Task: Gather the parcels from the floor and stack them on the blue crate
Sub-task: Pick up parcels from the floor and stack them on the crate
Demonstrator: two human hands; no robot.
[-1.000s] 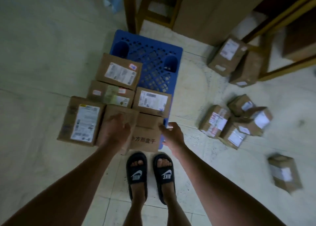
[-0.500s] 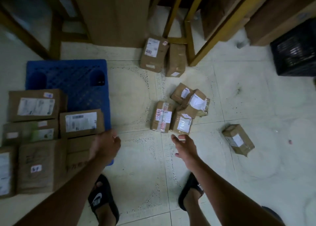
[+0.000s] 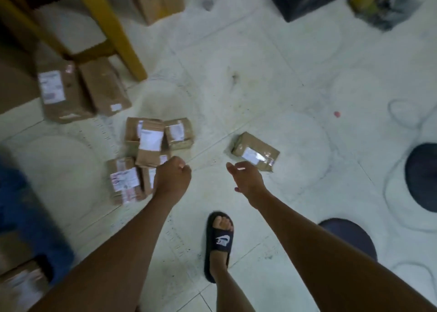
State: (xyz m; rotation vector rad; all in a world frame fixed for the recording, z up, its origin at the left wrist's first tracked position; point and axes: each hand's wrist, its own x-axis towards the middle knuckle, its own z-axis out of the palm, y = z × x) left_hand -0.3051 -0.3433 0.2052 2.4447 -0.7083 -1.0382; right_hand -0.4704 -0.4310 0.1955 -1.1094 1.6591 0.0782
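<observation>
Nearest, at six o'clock, a foot in a dark slide sandal (image 3: 219, 245) is planted on the pale tiled floor (image 3: 272, 87), probably mid-step toward the loose parcels. Just beyond it both arms reach forward and hold nothing. The left hand (image 3: 172, 179) has its fingers curled into a loose fist over the near edge of the parcel cluster (image 3: 149, 155) at ten o'clock. The right hand (image 3: 246, 178) is half open, fingers loosely bent, close to the lone parcel (image 3: 255, 151) at one o'clock, seemingly lined up for a pickup. At eight o'clock, the blurred blue crate (image 3: 21, 207) sits at the frame's edge, one parcel visible on it. Farther, at eleven o'clock, two larger parcels (image 3: 80, 90) lean by a yellow wooden leg (image 3: 113, 33).
</observation>
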